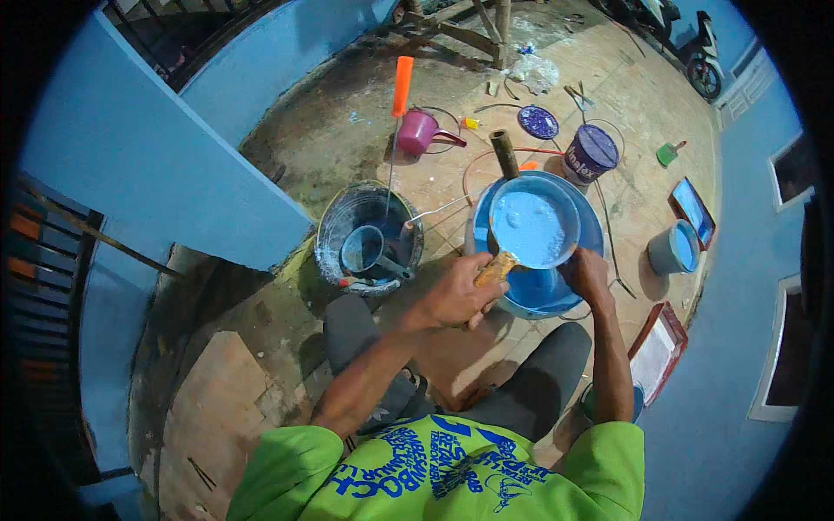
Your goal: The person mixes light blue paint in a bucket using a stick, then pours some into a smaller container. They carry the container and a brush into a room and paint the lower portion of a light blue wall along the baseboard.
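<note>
Judging by how things lie, I'd call this somewhere in the middle. Pale blue paint (526,221) is already in the pot (493,227), with froth on top, and the pot is over the basin (592,207), between the knees and a bit right of centre. So that part's done: pot loaded, both hands on the job.

Left hand (459,291) is wrapped round a yellowish handle (495,268) that meets the pot's near left edge. Can't tell what the handle belongs to, tbh. Right hand (588,276) is curled at the pot's near right edge, but its fingers are mostly hidden, so no idea how firm that grip is. A dark tube (504,154) sticks up at the pot's far left edge too.

What's left? The pot hasn't been emptied, for one. The basin shows blue below it, though I can't say how much of that is paint. There's blue in the tub (664,253) on the right as well. The roller (402,87) is propped in the bucket (326,252) on the left along with a scoop (362,249), and neither is in hand. The green brush (667,154) on the far right lies untouched.
</note>
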Tool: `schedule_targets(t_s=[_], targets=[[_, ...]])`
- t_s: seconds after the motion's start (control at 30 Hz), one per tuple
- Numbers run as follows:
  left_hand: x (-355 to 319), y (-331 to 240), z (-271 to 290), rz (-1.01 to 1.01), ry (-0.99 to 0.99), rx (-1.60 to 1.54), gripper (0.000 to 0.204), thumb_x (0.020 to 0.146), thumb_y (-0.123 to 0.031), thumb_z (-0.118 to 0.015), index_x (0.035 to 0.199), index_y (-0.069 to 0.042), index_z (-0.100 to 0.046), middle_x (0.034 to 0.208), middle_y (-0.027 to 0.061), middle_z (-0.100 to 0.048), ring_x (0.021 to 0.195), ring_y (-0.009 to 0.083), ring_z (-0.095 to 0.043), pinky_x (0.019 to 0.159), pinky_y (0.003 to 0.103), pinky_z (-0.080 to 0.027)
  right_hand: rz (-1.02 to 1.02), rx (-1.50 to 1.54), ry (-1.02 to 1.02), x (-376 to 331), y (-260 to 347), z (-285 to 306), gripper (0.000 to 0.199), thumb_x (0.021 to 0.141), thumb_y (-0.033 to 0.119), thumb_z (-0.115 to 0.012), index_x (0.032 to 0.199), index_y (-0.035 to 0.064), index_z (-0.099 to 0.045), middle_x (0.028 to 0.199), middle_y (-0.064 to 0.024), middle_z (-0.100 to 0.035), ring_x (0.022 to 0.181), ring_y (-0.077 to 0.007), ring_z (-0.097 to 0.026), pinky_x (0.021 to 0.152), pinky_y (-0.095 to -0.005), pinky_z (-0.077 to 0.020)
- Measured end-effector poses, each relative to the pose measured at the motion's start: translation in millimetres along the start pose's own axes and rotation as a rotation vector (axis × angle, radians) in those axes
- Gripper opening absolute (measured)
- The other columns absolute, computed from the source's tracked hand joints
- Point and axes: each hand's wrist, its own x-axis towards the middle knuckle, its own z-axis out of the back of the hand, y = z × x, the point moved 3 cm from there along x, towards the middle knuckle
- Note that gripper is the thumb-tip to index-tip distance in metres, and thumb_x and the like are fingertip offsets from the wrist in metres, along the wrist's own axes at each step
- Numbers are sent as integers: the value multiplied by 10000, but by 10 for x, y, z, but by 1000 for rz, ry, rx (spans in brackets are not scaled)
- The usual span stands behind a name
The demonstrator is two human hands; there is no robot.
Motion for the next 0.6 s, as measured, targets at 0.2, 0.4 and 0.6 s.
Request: schedule_targets(t_s=[0.2, 0.4, 0.6], targets=[[57, -8, 71, -29, 38, 27, 244, 937, -178, -640, 1070, 8, -556, 700, 9, -563, 501, 66, -516, 422, 239, -403, 50, 613, -121, -1017, 594, -67, 153, 829, 172, -736, 923, 65, -682, 719, -115, -655, 650, -312, -655, 592, -399, -502], [123, 17, 92, -67, 2, 78, 250, 926, -187, -655, 1050, 17, -580, 702, 23, -577, 490, 86, -530, 447, 247, -426, 474, 539, 203, -1138, 1691, -1354, 258, 873, 176, -719, 1072, 30, -643, 923, -117, -704, 857, -190, -677, 746, -326, -515], [72, -66, 152, -124, -38, 238, 255, 917, -187, -659, 1033, 26, -581, 698, 31, -577, 464, 103, -522, 451, 265, -438, 622, 621, -69, -576, 2669, -2742, 509, 819, 260, -726, 1259, 88, -536, 1011, -105, -594, 943, -285, -600, 797, -451, -461]])
